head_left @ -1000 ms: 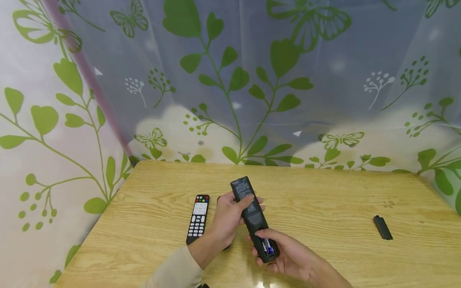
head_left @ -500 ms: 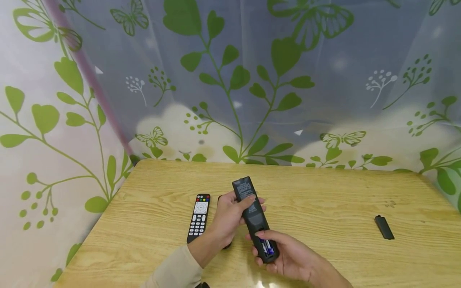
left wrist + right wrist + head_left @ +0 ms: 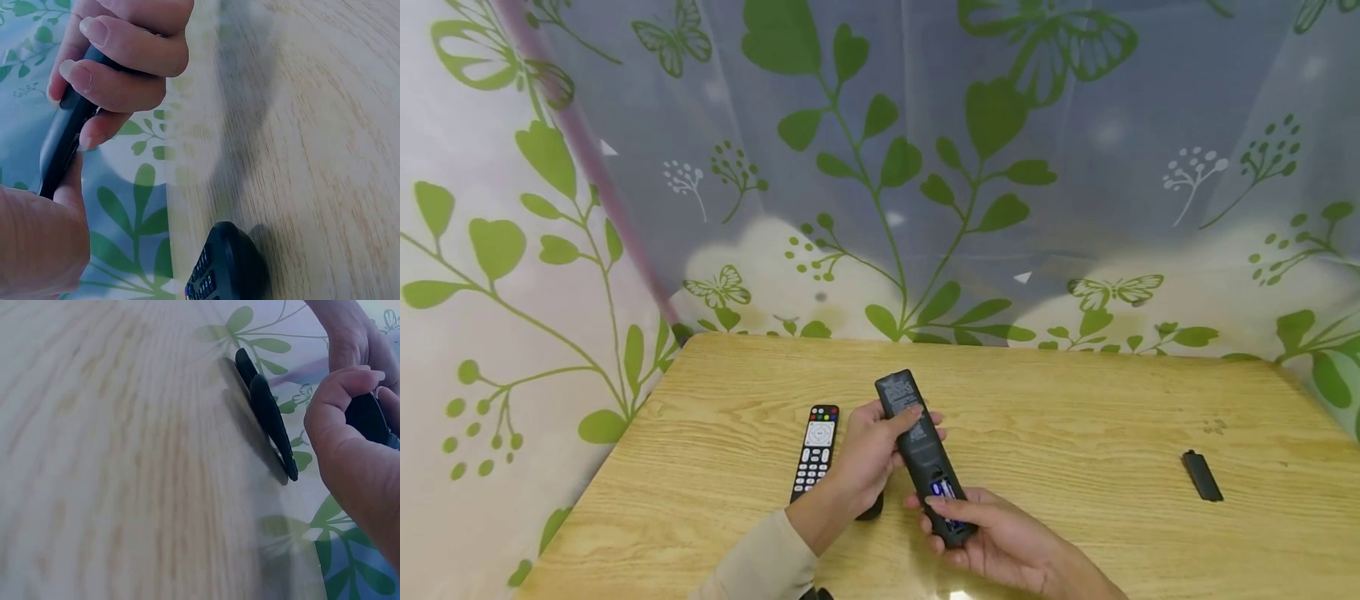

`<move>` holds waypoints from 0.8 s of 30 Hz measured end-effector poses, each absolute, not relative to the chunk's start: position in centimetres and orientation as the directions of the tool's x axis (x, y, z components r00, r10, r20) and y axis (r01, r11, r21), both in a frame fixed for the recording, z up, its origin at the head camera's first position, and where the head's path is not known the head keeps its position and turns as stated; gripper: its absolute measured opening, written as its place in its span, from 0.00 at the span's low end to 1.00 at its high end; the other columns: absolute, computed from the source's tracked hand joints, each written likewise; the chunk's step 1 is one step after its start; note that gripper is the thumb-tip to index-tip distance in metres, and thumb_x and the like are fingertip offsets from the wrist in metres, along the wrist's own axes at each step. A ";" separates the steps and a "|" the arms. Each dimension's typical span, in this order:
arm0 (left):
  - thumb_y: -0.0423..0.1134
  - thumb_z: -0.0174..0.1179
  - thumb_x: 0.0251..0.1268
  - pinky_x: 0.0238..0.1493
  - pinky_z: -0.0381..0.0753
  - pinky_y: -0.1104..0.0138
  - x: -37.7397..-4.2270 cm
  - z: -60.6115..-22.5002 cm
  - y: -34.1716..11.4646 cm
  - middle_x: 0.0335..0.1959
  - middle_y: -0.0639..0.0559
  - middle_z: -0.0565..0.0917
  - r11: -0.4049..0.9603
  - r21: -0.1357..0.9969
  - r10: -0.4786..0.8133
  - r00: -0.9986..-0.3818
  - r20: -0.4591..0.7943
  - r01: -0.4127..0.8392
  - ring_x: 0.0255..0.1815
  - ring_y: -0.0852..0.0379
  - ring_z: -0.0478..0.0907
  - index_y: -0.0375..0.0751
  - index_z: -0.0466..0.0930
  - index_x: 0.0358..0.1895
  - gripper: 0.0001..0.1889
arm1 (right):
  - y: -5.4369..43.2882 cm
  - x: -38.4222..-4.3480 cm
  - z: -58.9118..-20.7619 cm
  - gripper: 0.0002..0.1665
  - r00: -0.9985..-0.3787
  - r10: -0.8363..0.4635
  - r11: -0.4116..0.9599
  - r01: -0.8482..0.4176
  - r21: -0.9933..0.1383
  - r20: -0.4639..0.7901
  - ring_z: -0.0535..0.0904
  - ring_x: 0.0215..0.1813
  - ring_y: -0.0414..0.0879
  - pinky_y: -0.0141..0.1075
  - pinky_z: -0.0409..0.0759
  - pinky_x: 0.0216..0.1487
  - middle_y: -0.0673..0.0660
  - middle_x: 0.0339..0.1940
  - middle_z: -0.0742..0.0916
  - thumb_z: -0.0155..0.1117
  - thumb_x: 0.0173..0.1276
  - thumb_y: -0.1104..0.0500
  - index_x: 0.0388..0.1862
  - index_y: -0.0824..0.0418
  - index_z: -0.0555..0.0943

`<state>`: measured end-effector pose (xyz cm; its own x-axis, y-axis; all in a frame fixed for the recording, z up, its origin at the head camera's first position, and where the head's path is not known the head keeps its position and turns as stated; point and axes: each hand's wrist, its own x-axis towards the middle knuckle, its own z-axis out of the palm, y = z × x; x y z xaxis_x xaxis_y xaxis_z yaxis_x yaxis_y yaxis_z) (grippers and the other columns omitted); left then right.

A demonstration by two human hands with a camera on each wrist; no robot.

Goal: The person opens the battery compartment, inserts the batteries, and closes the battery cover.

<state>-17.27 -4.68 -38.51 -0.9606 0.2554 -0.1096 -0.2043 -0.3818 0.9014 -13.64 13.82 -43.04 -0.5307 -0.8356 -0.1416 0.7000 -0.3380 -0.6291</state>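
A black remote control (image 3: 925,454) is held back side up above the table, its battery compartment uncovered at the near end. Blue-and-silver batteries (image 3: 942,489) show inside the compartment. My left hand (image 3: 867,454) grips the remote's far half, thumb across the printed label. Around the near end curl the fingers of my right hand (image 3: 1000,533), with the thumb lying on the batteries. In the left wrist view, the right hand's fingers (image 3: 125,81) wrap the remote's dark edge. A small black battery cover (image 3: 1202,476) lies apart on the table at the right.
A second remote with white buttons (image 3: 814,454) lies face up left of my left hand. Another dark remote (image 3: 870,508) is mostly hidden beneath that hand. Behind the wooden table (image 3: 1075,417) hangs a leaf-patterned curtain (image 3: 970,208).
My right thumb has slid toward the remote's near end, so the upper part of the batteries now shows. The held remote has shifted slightly left.
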 end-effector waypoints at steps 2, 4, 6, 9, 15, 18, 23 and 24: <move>0.33 0.51 0.72 0.52 0.79 0.57 -17.2 -38.5 -4.6 0.50 0.29 0.79 -0.378 0.904 0.256 -0.961 -0.106 -0.201 0.50 0.42 0.80 0.24 0.63 0.62 0.21 | 13.9 -13.6 -43.2 0.26 -0.530 -0.837 -0.334 0.695 -0.636 -0.139 0.78 0.41 0.41 0.29 0.78 0.44 0.55 0.48 0.79 0.44 0.78 0.59 0.70 0.69 0.58; 0.33 0.51 0.72 0.52 0.79 0.57 -17.2 -38.5 -4.6 0.50 0.28 0.79 -0.371 0.908 0.254 -0.962 -0.102 -0.194 0.50 0.42 0.80 0.24 0.63 0.62 0.21 | 14.1 -13.6 -43.3 0.26 -0.529 -0.836 -0.323 0.690 -0.648 -0.147 0.78 0.42 0.41 0.29 0.78 0.44 0.55 0.47 0.79 0.44 0.79 0.59 0.70 0.69 0.58; 0.33 0.51 0.72 0.51 0.80 0.58 -17.2 -38.6 -4.5 0.50 0.29 0.79 -0.357 0.916 0.252 -0.963 -0.096 -0.184 0.49 0.42 0.81 0.24 0.64 0.62 0.20 | 14.2 -13.7 -43.2 0.27 -0.543 -0.824 -0.304 0.667 -0.680 -0.164 0.79 0.43 0.43 0.31 0.78 0.45 0.56 0.47 0.80 0.45 0.78 0.58 0.71 0.69 0.57; 0.34 0.52 0.72 0.50 0.80 0.58 -17.3 -38.6 -4.4 0.49 0.29 0.79 -0.342 0.924 0.245 -0.966 -0.084 -0.167 0.49 0.42 0.81 0.24 0.65 0.61 0.20 | 14.8 -13.7 -43.1 0.29 -0.592 -0.781 -0.268 0.608 -0.747 -0.202 0.79 0.48 0.46 0.35 0.78 0.50 0.59 0.50 0.81 0.47 0.77 0.58 0.71 0.70 0.57; 0.32 0.51 0.72 0.49 0.81 0.59 -17.4 -38.7 -4.5 0.46 0.32 0.81 -0.355 0.920 0.223 -0.971 -0.090 -0.167 0.51 0.37 0.79 0.23 0.64 0.61 0.20 | 17.5 -14.5 -42.5 0.23 -0.697 -0.690 -0.217 0.457 -0.862 -0.196 0.80 0.50 0.48 0.39 0.79 0.53 0.60 0.52 0.81 0.48 0.77 0.59 0.66 0.68 0.67; 0.32 0.51 0.72 0.49 0.81 0.58 -17.4 -38.7 -4.5 0.48 0.30 0.80 -0.356 0.918 0.222 -0.970 -0.098 -0.174 0.50 0.39 0.80 0.22 0.63 0.61 0.20 | 19.6 -15.0 -41.9 0.20 -0.726 -0.662 -0.203 0.413 -0.888 -0.186 0.80 0.49 0.47 0.37 0.79 0.52 0.58 0.51 0.82 0.47 0.78 0.58 0.63 0.64 0.72; 0.32 0.50 0.72 0.49 0.81 0.58 -17.5 -38.7 -4.5 0.49 0.28 0.79 -0.354 0.919 0.218 -0.971 -0.099 -0.173 0.48 0.43 0.82 0.22 0.62 0.61 0.21 | 22.9 -15.7 -40.8 0.18 -0.755 -0.628 -0.168 0.368 -0.915 -0.189 0.80 0.51 0.46 0.38 0.79 0.53 0.57 0.51 0.82 0.46 0.78 0.57 0.61 0.61 0.73; 0.32 0.50 0.72 0.49 0.81 0.57 -17.5 -38.7 -4.5 0.49 0.28 0.79 -0.354 0.919 0.217 -0.971 -0.102 -0.175 0.48 0.43 0.81 0.22 0.62 0.62 0.21 | 23.6 -15.8 -40.6 0.18 -0.759 -0.623 -0.158 0.360 -0.920 -0.190 0.80 0.52 0.46 0.38 0.79 0.53 0.56 0.52 0.82 0.45 0.79 0.57 0.61 0.60 0.73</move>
